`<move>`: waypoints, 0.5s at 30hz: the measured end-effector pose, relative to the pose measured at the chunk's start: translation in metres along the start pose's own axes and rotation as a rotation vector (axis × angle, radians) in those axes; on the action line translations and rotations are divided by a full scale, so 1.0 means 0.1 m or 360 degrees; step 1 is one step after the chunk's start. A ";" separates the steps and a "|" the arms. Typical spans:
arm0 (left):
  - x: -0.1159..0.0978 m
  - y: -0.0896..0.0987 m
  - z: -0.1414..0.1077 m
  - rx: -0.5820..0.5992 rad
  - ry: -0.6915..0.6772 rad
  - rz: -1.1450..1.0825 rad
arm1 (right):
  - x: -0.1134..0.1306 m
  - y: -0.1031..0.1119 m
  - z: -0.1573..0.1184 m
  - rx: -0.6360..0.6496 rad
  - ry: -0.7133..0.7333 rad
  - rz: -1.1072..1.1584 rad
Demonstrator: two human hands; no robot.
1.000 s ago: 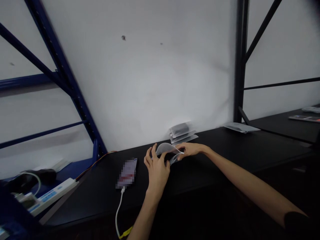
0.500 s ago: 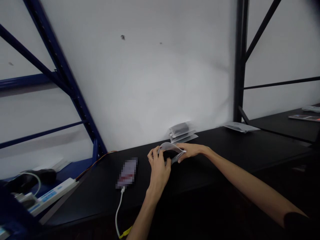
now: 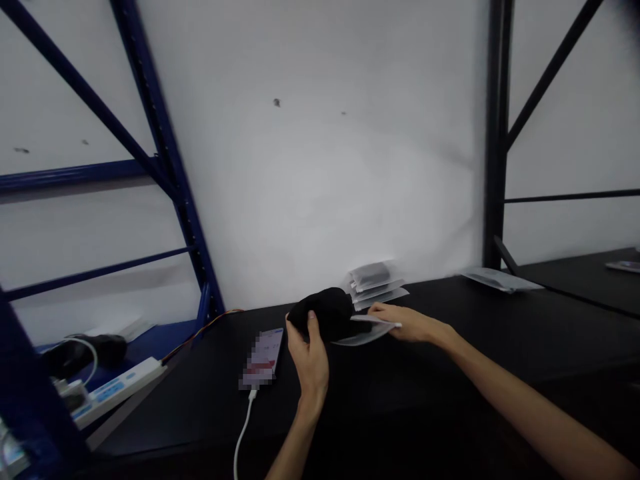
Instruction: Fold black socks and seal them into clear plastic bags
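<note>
A black bench (image 3: 500,327) runs along a pale wall (image 3: 325,173), between a blue post (image 3: 161,130) and a black post (image 3: 495,153). Stacked pouches (image 3: 377,287) sit near the wall; a phone (image 3: 269,353) lies left of the hands. Above the bench, the left hand (image 3: 311,363) clasps a dark bundle (image 3: 325,312), partly covering the translucent pouch (image 3: 369,335) that the right hand (image 3: 411,324) pinches.

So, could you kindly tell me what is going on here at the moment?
A person's left hand holds a soft-looking black item, while the right hand grips a translucent bag. The two things meet, but whether the item is partly inside is hard to tell. A stack of similar bags lies by the wall, and a phone with a cable rests to the left.
</note>
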State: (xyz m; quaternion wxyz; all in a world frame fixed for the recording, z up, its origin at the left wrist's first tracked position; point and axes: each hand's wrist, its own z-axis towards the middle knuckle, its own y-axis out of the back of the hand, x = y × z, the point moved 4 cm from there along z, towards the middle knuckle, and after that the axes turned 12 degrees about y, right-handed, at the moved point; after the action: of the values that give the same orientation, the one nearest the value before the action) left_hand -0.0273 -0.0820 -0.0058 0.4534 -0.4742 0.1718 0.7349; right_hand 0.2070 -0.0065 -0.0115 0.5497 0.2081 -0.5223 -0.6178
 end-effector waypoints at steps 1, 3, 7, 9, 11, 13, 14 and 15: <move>0.00 0.02 0.00 -0.0045 0.0027 -0.0014 | 0.03 0.02 -0.11 -0.0009 -0.0041 -0.0125; 0.02 0.03 -0.01 -0.0097 0.0089 -0.0053 | 0.11 0.07 -0.36 -0.0020 -0.0106 -0.0263; 0.12 -0.03 0.03 0.0028 0.0277 -0.0121 | 0.20 0.19 -0.91 -0.0021 -0.0260 -0.0437; 0.20 -0.09 0.05 0.0178 0.0418 -0.0120 | 0.16 0.25 -1.17 -0.0067 -0.0344 -0.0556; 0.30 -0.13 0.05 0.0305 0.0599 -0.0192 | 0.08 0.28 -1.39 -0.0090 -0.0407 -0.0665; 0.36 -0.15 0.05 0.0369 0.0769 -0.0320 | -0.02 0.27 -1.54 -0.0117 -0.0454 -0.0782; 0.38 -0.15 0.05 0.0381 0.0819 -0.0376 | -0.05 0.26 -1.58 -0.0139 -0.0471 -0.0852; 0.39 -0.15 0.04 0.0380 0.0843 -0.0412 | -0.08 0.25 -1.60 -0.0164 -0.0483 -0.0927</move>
State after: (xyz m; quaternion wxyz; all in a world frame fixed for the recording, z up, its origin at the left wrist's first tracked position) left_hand -0.0229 -0.0518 -0.0340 0.5352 -0.6105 0.3071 0.4966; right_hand 0.3540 -0.0625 -0.0512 0.2756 0.2263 -0.4850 -0.7985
